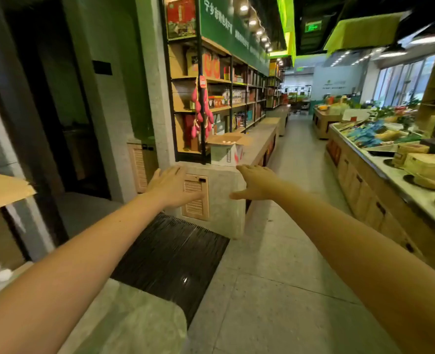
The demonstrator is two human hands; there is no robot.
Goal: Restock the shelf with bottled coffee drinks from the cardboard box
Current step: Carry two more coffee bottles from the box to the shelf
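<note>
Grocery store aisle, pale tiled floor, dark ribbed mat at lower centre. The left side of the aisle has a tall wooden shelf in a black frame, stocked with boxed and packaged goods, under a green sign with white lettering. Strings of pink sweet-potato shapes hang at the shelf's near end. A long grey stone worktop runs along the base of the shelf and down the aisle, with a louvred wood panel set in its near end face. The cardboard box sits on the near end of the worktop, just beside the shelf. Its flaps are open and white bottle caps show inside. Both arms are stretched forward toward the box. The left hand is palm down, fingers straight and loosely spread, holding nothing. The right hand is the same, fingers extended and thumb out to the side, also empty. Both hands appear short of the box and neither touches it. The right side of the aisle has a produce counter with packaged items and woven baskets. Background is slightly blurred.
</note>
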